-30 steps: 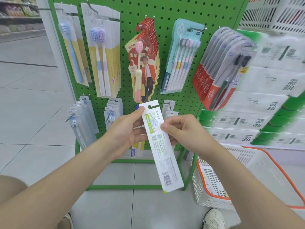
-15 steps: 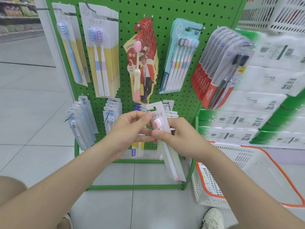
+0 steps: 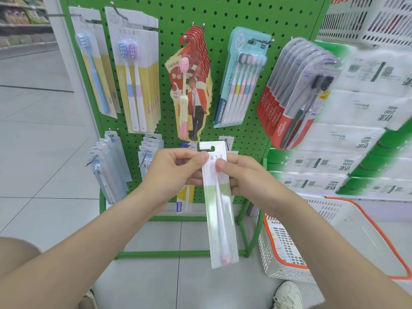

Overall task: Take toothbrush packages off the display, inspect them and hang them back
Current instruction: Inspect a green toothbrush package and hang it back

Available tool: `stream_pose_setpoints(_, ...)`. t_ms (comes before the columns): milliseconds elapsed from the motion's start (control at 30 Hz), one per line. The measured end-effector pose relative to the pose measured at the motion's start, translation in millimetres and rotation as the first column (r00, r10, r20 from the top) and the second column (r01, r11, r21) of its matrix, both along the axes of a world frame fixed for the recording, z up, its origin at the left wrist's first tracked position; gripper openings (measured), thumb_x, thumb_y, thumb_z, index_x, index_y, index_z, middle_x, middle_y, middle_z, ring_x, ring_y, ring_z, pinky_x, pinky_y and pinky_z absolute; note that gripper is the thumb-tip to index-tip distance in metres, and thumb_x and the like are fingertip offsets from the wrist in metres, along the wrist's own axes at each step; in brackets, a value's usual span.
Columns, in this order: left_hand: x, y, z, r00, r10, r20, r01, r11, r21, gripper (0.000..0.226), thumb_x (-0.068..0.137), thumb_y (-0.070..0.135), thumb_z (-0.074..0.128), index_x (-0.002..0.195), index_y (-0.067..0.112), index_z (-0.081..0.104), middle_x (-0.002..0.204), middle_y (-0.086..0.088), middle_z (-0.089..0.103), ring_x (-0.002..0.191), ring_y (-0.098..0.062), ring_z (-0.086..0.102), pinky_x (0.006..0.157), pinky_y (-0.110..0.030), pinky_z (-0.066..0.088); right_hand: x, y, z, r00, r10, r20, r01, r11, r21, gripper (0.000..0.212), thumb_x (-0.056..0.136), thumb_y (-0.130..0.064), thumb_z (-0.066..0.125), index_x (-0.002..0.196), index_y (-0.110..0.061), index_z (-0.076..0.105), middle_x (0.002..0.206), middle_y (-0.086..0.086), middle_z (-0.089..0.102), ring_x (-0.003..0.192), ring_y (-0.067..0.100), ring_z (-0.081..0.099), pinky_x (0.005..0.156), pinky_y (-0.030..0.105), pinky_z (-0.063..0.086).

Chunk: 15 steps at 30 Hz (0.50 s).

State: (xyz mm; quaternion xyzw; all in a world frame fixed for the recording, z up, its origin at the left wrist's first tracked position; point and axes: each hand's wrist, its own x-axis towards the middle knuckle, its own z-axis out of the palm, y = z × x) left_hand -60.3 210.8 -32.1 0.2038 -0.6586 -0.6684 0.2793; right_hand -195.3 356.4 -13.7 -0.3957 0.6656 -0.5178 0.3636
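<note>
A long white and pale green toothbrush package (image 3: 219, 210) hangs upright in front of the green pegboard display (image 3: 223, 16), its front side with a pink brush facing me. My left hand (image 3: 171, 172) pinches its upper left edge with thumb and fingers. My right hand (image 3: 247, 175) pinches its upper right edge, thumb on the front. The hang slot at its top is free of any hook.
Other toothbrush packs hang on hooks: blue and purple ones (image 3: 133, 81) at upper left, red cards (image 3: 191, 90), a teal multipack (image 3: 240, 79), Colgate packs (image 3: 296, 94). A white basket with an orange rim (image 3: 334, 237) stands at lower right. Stacked tissue packs (image 3: 356, 139) are on the right.
The package was turned from its printed back, through edge-on, to its front side. It now hangs straighter and both hands hold it near the top.
</note>
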Motion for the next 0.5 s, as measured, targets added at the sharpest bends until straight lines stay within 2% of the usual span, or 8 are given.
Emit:
stream_pose_setpoints(100,-2.7,0.7,3.2,1.000,0.014,-0.001,-0.014,1.000,0.022,0.020,0.098,0.023,0.075,0.103,0.005,0.081,0.077,-0.003,0.079,0.066,-0.013,0.075,0.065,-0.025,0.063,-0.6,-0.1,-0.1,0.999,-0.002,0.038,0.002,1.000,-0.008,0.031,0.113,-0.031,0.049,0.123,-0.013,0.072,0.119,0.015,0.078,0.111,0.039,0.075,0.100,0.053,0.059)
stream_pose_setpoints(167,-5.6,3.1,6.3,1.000,0.013,0.005,-0.013,0.999,0.035,0.020,0.098,0.023,0.075,0.102,0.004,0.080,0.073,0.000,0.078,0.063,-0.012,0.074,0.063,-0.023,0.062,-3.9,-1.1,1.9,0.996,-0.006,0.094,0.005,1.000,0.011,0.035,0.113,-0.030,0.049,0.126,-0.007,0.071,0.118,0.019,0.078,0.110,0.041,0.075,0.098,0.052,0.059)
stream_pose_setpoints(267,-14.1,10.0,10.3,1.000,0.016,0.021,-0.017,1.000,0.020,0.019,0.099,0.019,0.076,0.099,0.001,0.080,0.079,-0.009,0.080,0.064,-0.016,0.076,0.060,-0.024,0.062,-12.6,-2.8,7.0,0.979,-0.126,0.163,0.115,0.991,0.074,0.041,0.108,-0.024,0.043,0.125,0.002,0.070,0.111,0.027,0.077,0.094,0.037,0.074,0.089,0.050,0.060)
stream_pose_setpoints(333,-21.0,13.4,13.2,0.999,0.006,0.054,-0.007,1.000,0.003,0.019,0.098,0.019,0.077,0.098,0.000,0.079,0.083,-0.016,0.080,0.068,-0.021,0.078,0.060,-0.026,0.063,-19.4,-2.8,9.3,0.974,-0.204,0.100,0.194,0.976,0.097,0.041,0.105,-0.023,0.044,0.120,0.005,0.070,0.107,0.026,0.078,0.090,0.035,0.075,0.093,0.055,0.060)
stream_pose_setpoints(400,-27.3,14.9,15.1,0.996,-0.016,0.087,0.019,0.999,-0.034,0.019,0.098,0.019,0.077,0.096,0.000,0.079,0.084,-0.020,0.079,0.070,-0.025,0.079,0.061,-0.029,0.063,-25.3,-2.1,10.4,0.975,-0.223,0.006,0.222,0.973,0.066,0.028,0.102,-0.015,0.051,0.117,-0.001,0.071,0.106,0.021,0.079,0.094,0.036,0.078,0.094,0.057,0.062)
stream_pose_setpoints(500,-37.2,13.7,13.4,0.991,-0.008,0.133,0.031,0.984,-0.173,0.016,0.099,0.021,0.077,0.092,0.007,0.080,0.081,-0.013,0.077,0.074,-0.025,0.080,0.065,-0.035,0.066,-30.6,-1.1,14.2,0.960,-0.270,-0.073,0.270,0.963,-0.012,0.023,0.100,-0.004,0.054,0.114,-0.013,0.071,0.103,0.020,0.079,0.092,0.033,0.078,0.087,0.056,0.064)
